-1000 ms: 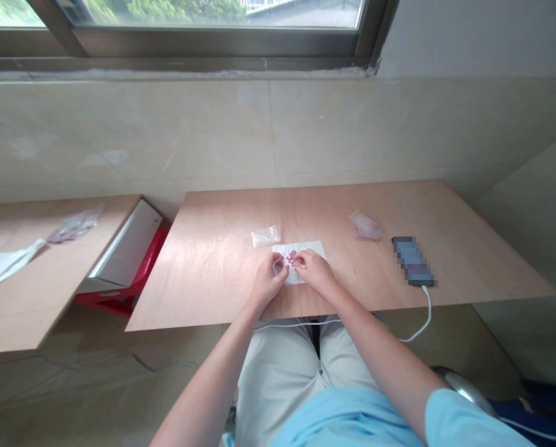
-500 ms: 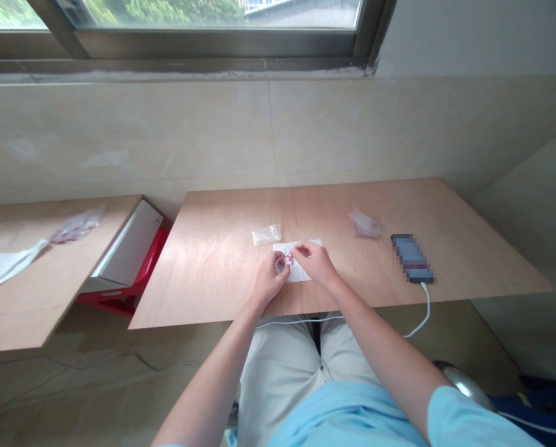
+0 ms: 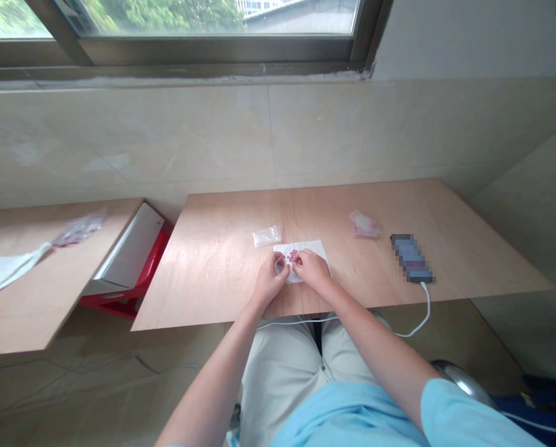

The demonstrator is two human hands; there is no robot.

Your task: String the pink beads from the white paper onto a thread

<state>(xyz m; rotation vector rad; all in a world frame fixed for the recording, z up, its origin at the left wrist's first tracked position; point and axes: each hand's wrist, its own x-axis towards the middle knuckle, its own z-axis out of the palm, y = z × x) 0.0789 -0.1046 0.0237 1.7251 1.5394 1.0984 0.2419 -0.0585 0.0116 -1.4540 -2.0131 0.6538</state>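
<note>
A white sheet of paper [image 3: 316, 248] lies on the wooden table [image 3: 222, 248] with several small pink pieces [image 3: 292, 255] heaped on it. My left hand [image 3: 269, 282] is closed round a small clear bag at the paper's left edge. My right hand [image 3: 311, 270] rests on the paper just right of the pink pieces, its fingers pinched together beside the left hand's fingertips; what it pinches is too small to make out.
A small clear bag [image 3: 266, 236] lies beyond the paper, a pinkish bag [image 3: 364, 225] to the right. A phone [image 3: 411, 257] with a white cable [image 3: 425, 313] sits at the right. Left stands a second table [image 3: 36, 292], with a white box [image 3: 129, 248] on a red stool between.
My right hand lifted off the paper toward the pink heap half a second ago, then came back down beside the left hand's fingertips. The left hand stayed in place.
</note>
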